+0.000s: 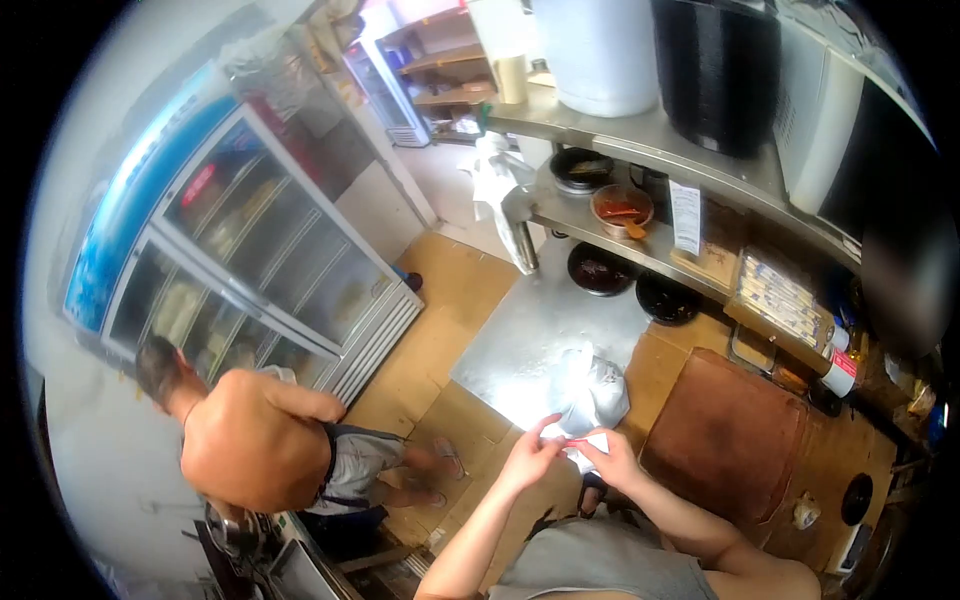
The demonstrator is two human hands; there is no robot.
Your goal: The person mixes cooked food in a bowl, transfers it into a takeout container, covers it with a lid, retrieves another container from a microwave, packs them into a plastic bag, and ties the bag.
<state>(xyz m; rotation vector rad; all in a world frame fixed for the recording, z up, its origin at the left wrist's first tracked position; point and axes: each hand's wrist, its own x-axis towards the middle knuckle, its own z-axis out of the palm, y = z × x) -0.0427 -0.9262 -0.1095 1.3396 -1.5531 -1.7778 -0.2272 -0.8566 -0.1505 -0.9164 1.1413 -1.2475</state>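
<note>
At the near edge of the steel table (500, 350), my left hand (537, 456) and my right hand (614, 464) are close together. Both hands have their fingers closed on a small white piece (585, 458) with a red strip; whether it is paper or plastic I cannot tell. Just beyond them, a filled white plastic bag (600, 393) sits on the steel, its contents hidden.
A brown board (725, 435) lies on the right. Dark bowls (601, 268) stand beneath the steel shelf (700, 150). A bowl of red sauce (621, 208) is on the lower shelf. At left, another person (260, 440) stands before a glass-door fridge (250, 235).
</note>
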